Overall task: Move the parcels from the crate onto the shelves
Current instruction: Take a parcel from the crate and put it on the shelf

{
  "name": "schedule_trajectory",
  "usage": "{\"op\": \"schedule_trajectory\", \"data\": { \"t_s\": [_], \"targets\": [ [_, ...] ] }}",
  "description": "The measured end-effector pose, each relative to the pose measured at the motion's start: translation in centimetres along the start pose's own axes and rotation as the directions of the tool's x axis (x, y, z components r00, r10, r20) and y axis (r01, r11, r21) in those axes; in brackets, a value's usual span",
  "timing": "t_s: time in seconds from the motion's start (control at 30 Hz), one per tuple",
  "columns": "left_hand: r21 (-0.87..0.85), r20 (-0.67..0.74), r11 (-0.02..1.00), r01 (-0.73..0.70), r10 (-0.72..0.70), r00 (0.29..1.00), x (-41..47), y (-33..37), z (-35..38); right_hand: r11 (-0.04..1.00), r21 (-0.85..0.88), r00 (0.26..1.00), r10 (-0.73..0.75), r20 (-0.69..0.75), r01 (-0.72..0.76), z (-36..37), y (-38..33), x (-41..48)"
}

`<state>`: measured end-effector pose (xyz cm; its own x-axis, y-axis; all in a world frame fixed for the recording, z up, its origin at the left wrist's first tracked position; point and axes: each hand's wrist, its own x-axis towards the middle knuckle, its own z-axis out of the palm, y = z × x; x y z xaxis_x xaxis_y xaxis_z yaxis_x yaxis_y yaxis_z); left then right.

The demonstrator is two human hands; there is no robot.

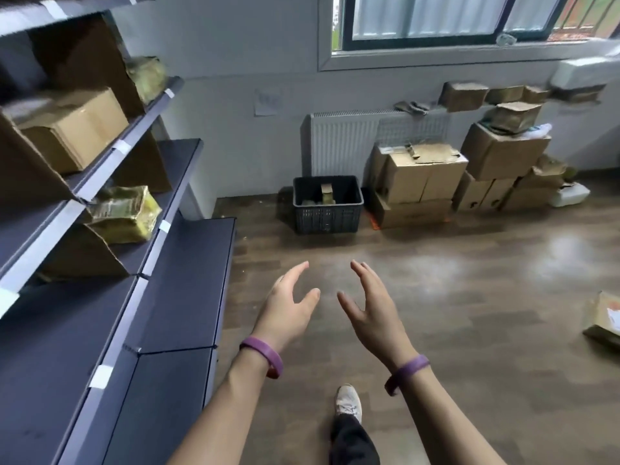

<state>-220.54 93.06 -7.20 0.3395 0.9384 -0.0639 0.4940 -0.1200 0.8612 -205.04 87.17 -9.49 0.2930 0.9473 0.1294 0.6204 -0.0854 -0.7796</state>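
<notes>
1. Hands were empty: left hand [288,303] and right hand [372,307] apart, palms facing, fingers spread.
2. Crate [327,216] sat far off by the radiator [339,142], parcels [327,193] inside.
3. Best move looked to be walking close, gripping one parcel from both sides, then turning left to the shelves [181,280].

Nothing here can be read. The white tags [122,147] on the front edges of the shelves [188,263] are blurred, the sheet of paper [267,101] on the wall shows only faint marks, and the label [613,310] on the parcel [600,325] lying on the floor at the right is too small to make out.
</notes>
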Motion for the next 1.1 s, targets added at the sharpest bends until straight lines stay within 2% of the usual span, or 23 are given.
{"op": "schedule_trajectory", "data": {
  "t_s": [0.17,0.4,0.57,0.73,0.93,1.1],
  "targets": [
    [0.021,0.008,1.000,0.023,-0.023,1.000,12.2,0.5,1.6,0.998,0.066,1.000,0.023,-0.002,-0.023,0.0,3.9,12.8],
    [0.016,-0.052,0.997,0.071,-0.070,0.996,29.5,3.0,1.4,0.996,0.081,0.997,0.023,0.075,-0.029,-1.2,5.8,31.3],
    [-0.042,-0.072,0.991,0.130,-0.132,0.989,38.2,3.8,2.1,0.999,0.042,0.991,-0.002,0.136,-0.004,-0.9,7.6,40.8],
    [-0.075,-0.089,0.987,0.145,-0.151,0.985,48.0,3.8,2.0,0.998,0.031,0.986,0.044,0.162,-0.050,1.2,8.8,50.3],
    [-0.106,-0.047,0.985,0.137,-0.142,0.989,62.2,1.9,1.4,0.998,0.006,0.987,0.054,0.149,-0.055,3.8,10.5,62.9],
    [-0.093,0.015,0.991,0.096,-0.095,0.995,74.9,2.0,-0.2,0.992,-0.044,0.987,0.119,0.111,-0.115,3.8,11.5,73.8]
  ]
}}
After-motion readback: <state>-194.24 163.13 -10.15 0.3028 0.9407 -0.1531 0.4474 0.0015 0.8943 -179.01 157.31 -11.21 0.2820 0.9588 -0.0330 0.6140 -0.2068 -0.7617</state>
